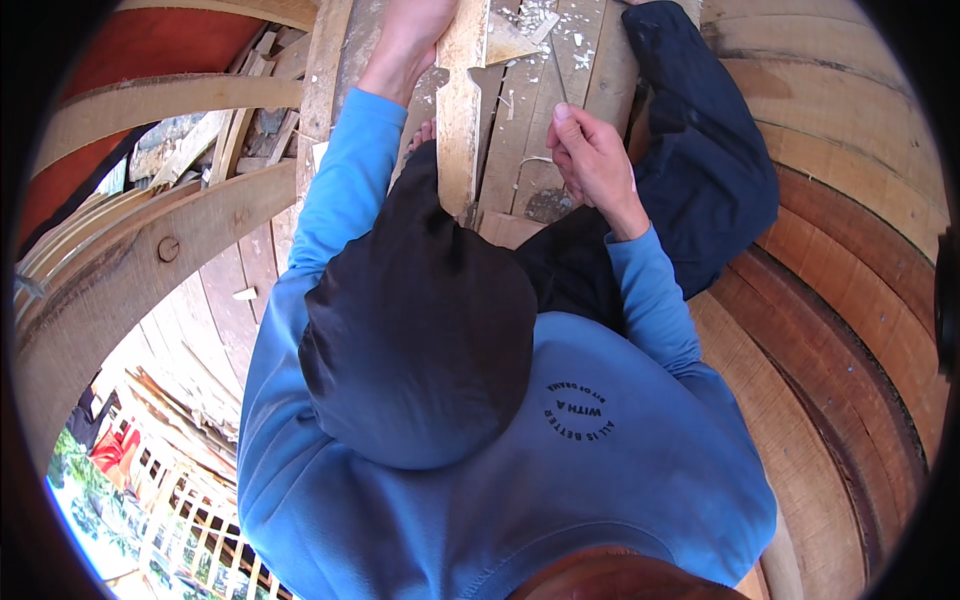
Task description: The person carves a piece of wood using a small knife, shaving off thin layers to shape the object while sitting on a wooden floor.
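**Notched timber (459,130) runs lengthwise away from the person, slim grey tool (557,72) in the right hand (595,165)**

In the head view, the timber lies left of the middle of the work area, over a plank floor (530,120) scattered with pale wood shavings (575,30). Its long axis runs almost straight away from the seated person, leaning only slightly to the right toward the far end. That far end passes out at the upper edge; the near end points back at the body and stops just short of the dark trousers (420,310). A notch bites into each long edge part of the way along (the two face each other, leaving a narrow waist between).

The left hand (415,20) is at the timber's left edge near the top, with its fingers cut off by the frame, so whether it grips or merely rests cannot be told. The right hand, well apart from the timber on its other side, is clenched around the slim tool, whose exposed length points away from the person and slightly left.

Just right of the timber's upper part is a wedge-shaped wood offcut (508,42). Bare toes (424,133) show close by its left edge. Curved wooden ribs (165,235) stand along the left, and broad bent planks (830,130) line the right.
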`<state>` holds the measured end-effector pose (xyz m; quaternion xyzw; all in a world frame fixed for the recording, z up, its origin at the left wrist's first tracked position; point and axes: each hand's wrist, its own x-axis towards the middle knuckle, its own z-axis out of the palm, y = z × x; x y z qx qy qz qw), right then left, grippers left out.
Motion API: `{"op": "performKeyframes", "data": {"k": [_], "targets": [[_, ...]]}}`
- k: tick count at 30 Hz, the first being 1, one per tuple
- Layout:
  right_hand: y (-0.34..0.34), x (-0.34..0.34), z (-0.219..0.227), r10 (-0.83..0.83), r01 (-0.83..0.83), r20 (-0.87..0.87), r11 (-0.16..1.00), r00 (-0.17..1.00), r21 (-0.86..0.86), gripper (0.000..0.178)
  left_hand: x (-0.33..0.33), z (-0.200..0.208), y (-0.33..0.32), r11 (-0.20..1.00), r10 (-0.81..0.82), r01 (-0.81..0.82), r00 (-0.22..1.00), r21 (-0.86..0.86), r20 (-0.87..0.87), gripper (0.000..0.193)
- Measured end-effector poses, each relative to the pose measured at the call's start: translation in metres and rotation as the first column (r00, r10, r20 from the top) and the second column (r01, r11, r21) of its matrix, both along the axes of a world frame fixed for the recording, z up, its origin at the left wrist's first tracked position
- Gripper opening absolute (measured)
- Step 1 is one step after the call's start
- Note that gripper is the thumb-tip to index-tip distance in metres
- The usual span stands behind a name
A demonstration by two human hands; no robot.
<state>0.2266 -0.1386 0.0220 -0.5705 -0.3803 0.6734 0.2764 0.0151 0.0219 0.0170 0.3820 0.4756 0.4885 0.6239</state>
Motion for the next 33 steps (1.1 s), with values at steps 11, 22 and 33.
{"op": "performKeyframes", "data": {"k": [11,22,33], "targets": [[-0.008,-0.048,0.004,-0.082,0.098,-0.213,0.993,0.974,0.064,0.035,-0.006,0.008,0.0,0.971,0.14,0.012,0.781,0.239,-0.608,0.038],[0.012,-0.058,-0.002,-0.225,0.254,-0.176,0.954,0.958,0.161,0.029,-0.027,0.026,-0.043,0.981,-0.189,0.191,0.948,-0.015,-0.257,0.046],[0.037,-0.05,-0.015,-0.34,0.373,-0.178,0.903,0.924,0.213,0.027,-0.011,-0.01,-0.113,0.918,-0.372,0.357,0.926,-0.172,-0.068,0.028]]}}
